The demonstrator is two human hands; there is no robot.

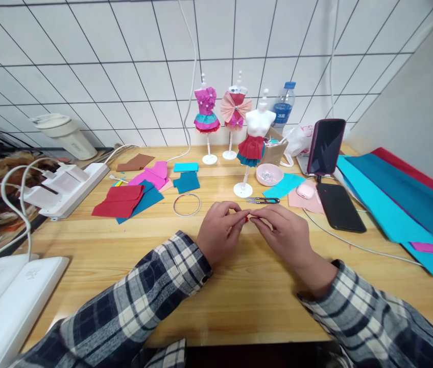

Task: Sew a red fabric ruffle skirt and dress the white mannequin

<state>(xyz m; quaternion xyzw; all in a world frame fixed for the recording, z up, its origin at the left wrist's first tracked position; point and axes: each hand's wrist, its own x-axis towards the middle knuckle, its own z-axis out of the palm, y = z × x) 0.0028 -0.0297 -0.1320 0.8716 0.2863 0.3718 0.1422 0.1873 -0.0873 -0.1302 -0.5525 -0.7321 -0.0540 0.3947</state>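
My left hand (222, 230) and my right hand (283, 230) meet over the middle of the table, fingertips pinched close together. A small red piece (246, 219) shows under the left fingertips; most of it is hidden, so its kind is unclear. What the right fingers pinch, if anything, is covered. Just beyond the hands lie thread snips (263, 201). Behind them stands a white mini dress form (260, 122) wearing a red and teal skirt (251, 151). A metal ring (186, 205) lies left of my left hand.
Two dressed mini forms (207, 112) (235, 110) stand at the back by a water bottle (283, 107). Red fabric (119, 201) and other pieces lie left. A pink bowl (269, 175), a black phone (341, 207), an upright phone (327, 147) and long sheets (396, 199) are right; a power strip (71, 191) is left.
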